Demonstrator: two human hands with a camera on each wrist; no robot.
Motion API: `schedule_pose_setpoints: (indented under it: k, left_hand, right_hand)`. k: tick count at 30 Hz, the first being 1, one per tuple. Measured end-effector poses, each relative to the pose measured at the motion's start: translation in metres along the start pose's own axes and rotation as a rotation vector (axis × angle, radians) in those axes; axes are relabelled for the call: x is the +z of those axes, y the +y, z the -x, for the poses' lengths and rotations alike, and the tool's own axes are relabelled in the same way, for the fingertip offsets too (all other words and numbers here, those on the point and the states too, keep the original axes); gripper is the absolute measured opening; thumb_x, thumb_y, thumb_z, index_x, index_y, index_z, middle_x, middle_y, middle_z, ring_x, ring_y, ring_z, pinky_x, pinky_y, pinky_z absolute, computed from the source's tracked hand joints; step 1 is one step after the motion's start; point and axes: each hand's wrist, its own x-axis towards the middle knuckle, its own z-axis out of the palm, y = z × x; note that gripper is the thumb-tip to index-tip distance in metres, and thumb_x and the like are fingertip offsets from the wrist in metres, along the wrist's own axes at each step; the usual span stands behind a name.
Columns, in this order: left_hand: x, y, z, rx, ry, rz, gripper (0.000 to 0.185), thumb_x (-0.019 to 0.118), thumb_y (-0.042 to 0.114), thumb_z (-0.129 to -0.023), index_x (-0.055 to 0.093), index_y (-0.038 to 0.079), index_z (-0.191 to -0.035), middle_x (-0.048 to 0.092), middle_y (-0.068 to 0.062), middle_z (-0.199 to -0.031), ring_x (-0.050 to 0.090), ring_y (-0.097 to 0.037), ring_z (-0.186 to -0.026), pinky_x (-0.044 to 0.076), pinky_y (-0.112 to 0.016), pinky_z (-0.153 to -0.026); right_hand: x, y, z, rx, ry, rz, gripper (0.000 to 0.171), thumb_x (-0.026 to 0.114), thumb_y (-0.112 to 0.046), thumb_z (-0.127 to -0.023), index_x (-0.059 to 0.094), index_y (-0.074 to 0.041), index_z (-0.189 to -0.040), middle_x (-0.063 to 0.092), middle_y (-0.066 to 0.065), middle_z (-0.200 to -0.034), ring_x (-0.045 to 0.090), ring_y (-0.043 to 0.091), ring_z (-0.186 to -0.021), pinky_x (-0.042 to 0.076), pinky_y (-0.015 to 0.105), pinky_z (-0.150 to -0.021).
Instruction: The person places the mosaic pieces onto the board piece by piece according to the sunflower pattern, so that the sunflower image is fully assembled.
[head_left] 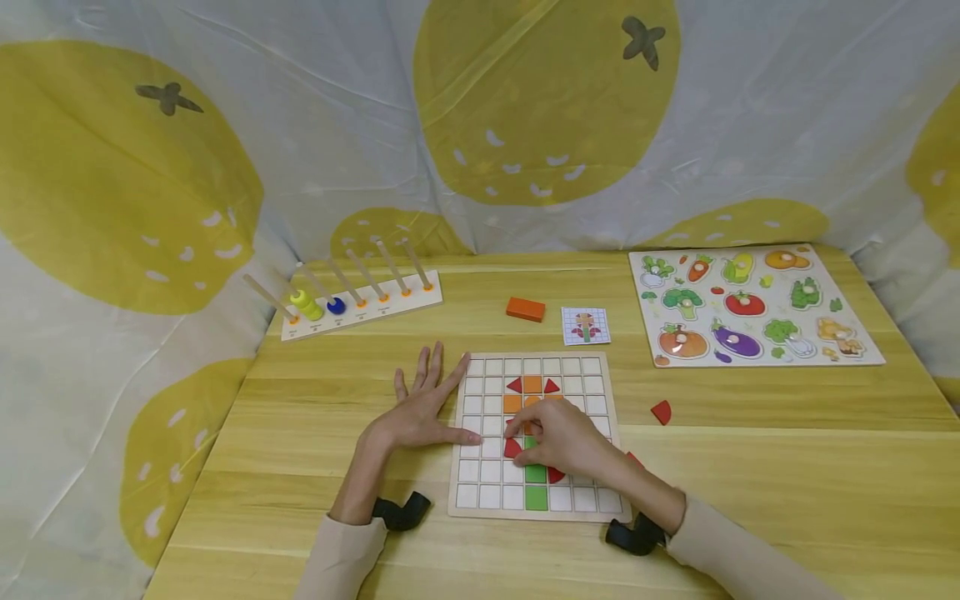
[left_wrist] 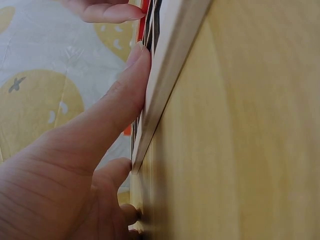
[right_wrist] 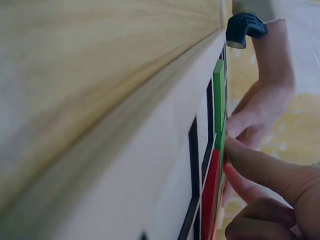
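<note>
On wooden grid board [head_left: 480, 500], right hand [head_left: 566, 442] touching red curved tile [head_left: 512, 449], left hand [head_left: 420, 412] flat.

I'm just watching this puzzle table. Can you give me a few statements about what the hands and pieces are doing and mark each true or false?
1. The left hand lies flat with fingers spread at the left edge of the grid board. True.
2. The right hand rests on the vegetable puzzle. False: it is over the grid board, fingertips at a red piece.
3. An orange block lies on the table beyond the board. True.
4. The peg rack has rings on every peg. False: only two pegs at its left end show rings.
</note>
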Motion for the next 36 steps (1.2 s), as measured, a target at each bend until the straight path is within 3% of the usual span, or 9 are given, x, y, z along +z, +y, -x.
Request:
schedule_pose_setpoints:
  k: [8,18,36]
  left_hand:
    - [0.0007,0.0006,0.0001,0.003,0.003,-0.007,0.121,0.083,0.056,-0.082,0.005,0.025,-0.168,-0.026,-0.02,-0.17,-0.027,-0.043,-0.157,-0.019,-0.078,-0.114]
    - [0.0007,0.0005,-0.0001,-0.007,-0.002,-0.007,0.121,0.082,0.057,-0.082,0.004,0.026,-0.168,-0.027,-0.019,-0.17,-0.028,-0.042,-0.157,-0.021,-0.077,-0.114]
    - [0.0004,0.001,0.0005,-0.003,-0.002,-0.006,0.121,0.082,0.058,-0.082,0.003,0.026,-0.168,-0.027,-0.019,-0.17,-0.028,-0.042,-0.157,-0.021,-0.077,-0.114]
  right_hand:
    - [0.0029,-0.0018,0.0011,0.016,0.034,0.052,0.026,0.095,-0.018,-0.074,0.081,-0.018,-0.096,0.046,-0.007,-0.061,0.042,0.01,-0.06,0.026,0.021,-0.054]
    - [-0.0022,0.0022,0.0043,0.014,-0.027,-0.065,0.024,0.089,-0.014,-0.081,0.083,-0.016,-0.105,0.041,-0.006,-0.058,0.038,0.009,-0.057,0.026,0.02,-0.053]
    - [0.0,0.0008,0.0024,0.022,-0.04,-0.046,0.023,0.086,-0.011,-0.084,0.084,-0.02,-0.105,0.041,-0.007,-0.054,0.038,0.008,-0.055,0.026,0.019,-0.051]
